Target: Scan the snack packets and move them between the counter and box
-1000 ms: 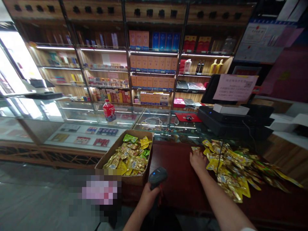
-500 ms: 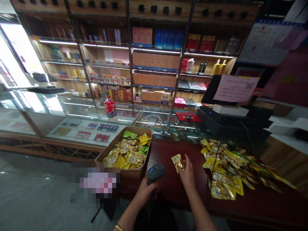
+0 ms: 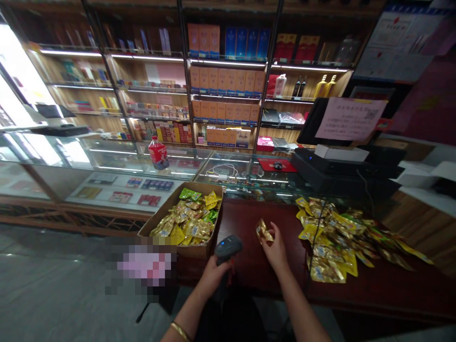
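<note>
My left hand is wrapped round the grip of a dark barcode scanner with a small blue light on top. Between the fingers of my right hand is a gold snack packet, tilted above the dark red tabletop. Left of the scanner, an open cardboard box holds many gold, yellow and green packets. To the right of my right hand lies a loose pile of similar packets, with a thin dark cable running across it.
Behind the table are glass display counters bearing a red-labelled bottle, a white cable and a mouse on a red mat. A monitor with a paper sheet stands at the right. Stocked shelves line the wall.
The gold packet has turned in my right hand, so its face is now more edge-on. My left hand still holds the scanner, and the whole view has shifted slightly.
</note>
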{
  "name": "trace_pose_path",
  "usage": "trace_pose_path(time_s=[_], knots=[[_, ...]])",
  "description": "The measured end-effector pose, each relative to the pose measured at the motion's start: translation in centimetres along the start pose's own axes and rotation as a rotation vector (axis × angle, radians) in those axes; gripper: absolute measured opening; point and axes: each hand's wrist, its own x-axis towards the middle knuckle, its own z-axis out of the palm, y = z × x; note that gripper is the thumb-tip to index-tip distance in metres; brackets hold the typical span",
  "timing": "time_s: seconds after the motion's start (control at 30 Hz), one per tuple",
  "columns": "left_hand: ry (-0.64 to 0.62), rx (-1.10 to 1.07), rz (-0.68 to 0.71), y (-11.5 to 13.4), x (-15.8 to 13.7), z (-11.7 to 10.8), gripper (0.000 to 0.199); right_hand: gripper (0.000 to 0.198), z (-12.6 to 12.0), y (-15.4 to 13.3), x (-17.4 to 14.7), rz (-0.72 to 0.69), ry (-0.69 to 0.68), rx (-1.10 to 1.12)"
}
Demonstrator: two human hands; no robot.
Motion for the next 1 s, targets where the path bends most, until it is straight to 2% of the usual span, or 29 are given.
trace_pose_path(time_s=[0.07, 0.17, 0.23, 0.43, 0.6, 0.73, 1.0], knots=[[0.003, -0.010, 0.008, 0.0, -0.1, 0.0, 0.050, 0.068, -0.5, -0.1, 0.0, 0.011, 0.004, 0.065], [0.011, -0.021, 0.009, -0.2, -0.1, 0.0, 0.044, 0.042, -1.1, -0.1, 0.1, -0.032, 0.014, 0.109], [0.008, -0.019, 0.008, -0.4, -0.1, 0.0, 0.041, 0.031, -1.2, -0.2, 0.2, -0.039, 0.045, 0.150], [-0.021, -0.043, 0.035, -1.1, 0.2, -0.4, 0.040, 0.036, -1.4, -0.4, 0.2, 0.141, -0.041, 0.328], [0.000, -0.051, 0.033, -0.9, 0.1, -0.2, 0.039, 0.040, -1.4, -0.7, 0.2, 0.220, -0.029, 0.371], [-0.012, -0.012, 0.054, -0.5, 0.0, 0.2, 0.040, 0.038, -1.5, -1.0, 0.2, 0.236, -0.020, 0.377], [-0.048, 0.004, 0.037, -0.4, 0.2, 0.2, 0.035, 0.036, -1.4, -1.1, -0.1, 0.221, -0.091, 0.450]])
